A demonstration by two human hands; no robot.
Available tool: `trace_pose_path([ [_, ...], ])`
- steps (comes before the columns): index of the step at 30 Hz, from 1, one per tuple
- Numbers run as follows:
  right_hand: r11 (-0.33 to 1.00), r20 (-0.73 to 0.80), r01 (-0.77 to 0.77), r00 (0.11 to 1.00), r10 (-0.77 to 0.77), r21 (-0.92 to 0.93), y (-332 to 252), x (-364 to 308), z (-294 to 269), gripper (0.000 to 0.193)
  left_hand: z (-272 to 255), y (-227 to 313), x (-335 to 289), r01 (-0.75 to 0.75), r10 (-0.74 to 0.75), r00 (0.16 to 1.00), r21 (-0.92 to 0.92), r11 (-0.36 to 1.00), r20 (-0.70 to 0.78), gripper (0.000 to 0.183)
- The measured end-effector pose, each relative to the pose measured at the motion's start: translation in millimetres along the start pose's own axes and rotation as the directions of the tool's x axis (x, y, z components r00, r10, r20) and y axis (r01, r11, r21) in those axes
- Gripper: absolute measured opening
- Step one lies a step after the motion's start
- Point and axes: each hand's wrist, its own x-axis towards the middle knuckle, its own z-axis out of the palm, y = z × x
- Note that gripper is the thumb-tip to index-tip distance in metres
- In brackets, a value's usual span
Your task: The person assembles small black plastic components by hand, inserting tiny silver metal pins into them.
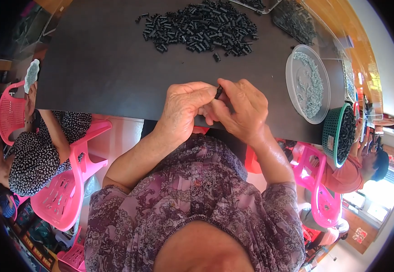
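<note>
Both hands meet above the near edge of the dark table (pixel 101 68). Between the thumb and fingertips of my left hand (pixel 183 106) is a small black plastic part (pixel 218 92). My right hand (pixel 244 106) pinches the same part from the other side, its fingers curled. Whether a second tiny piece sits inside the pinch is hidden by the fingers. Beyond the hands lies a heap of small black tubular plastic parts (pixel 201 27), with one loose part (pixel 216 57) apart at its near side.
To the right, a round clear plastic tray (pixel 292 86) holds small silvery metal pieces (pixel 314 86). A green basket (pixel 330 136) of black parts hangs at the table's right corner. Clear containers (pixel 294 20) stand far right. People sit on both sides, near pink chairs (pixel 61 204).
</note>
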Motion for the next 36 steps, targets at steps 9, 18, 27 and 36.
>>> trace_pose_path([
  [9, 0.994, 0.043, 0.043, 0.998, -0.039, -0.104, 1.8, -3.6, 2.1, 0.037, -0.8, -1.3, 1.3, -0.012, 0.012, 1.0, 0.009, 1.0, -0.019, 0.022],
  [18, 0.986, 0.051, 0.119, 0.992, -0.114, -0.117, 3.9, -7.2, 1.2, 0.034, 2.3, -7.2, 2.2, -0.038, 0.039, 0.999, 0.057, 0.998, -0.01, 0.023],
  [27, 0.944, -0.184, -0.228, 0.965, 0.186, -0.239, 41.9, 23.6, -73.8, 0.028, 1.5, -7.9, 12.5, -0.215, 0.277, 0.961, 0.571, 0.792, -0.023, 0.028],
  [36, 0.793, -0.411, -0.39, 0.89, 0.195, -0.469, 165.0, 93.8, -154.7, 0.035, 15.6, -5.1, 56.0, -0.366, 0.591, 0.647, 0.876, -0.314, 0.482, 0.012],
])
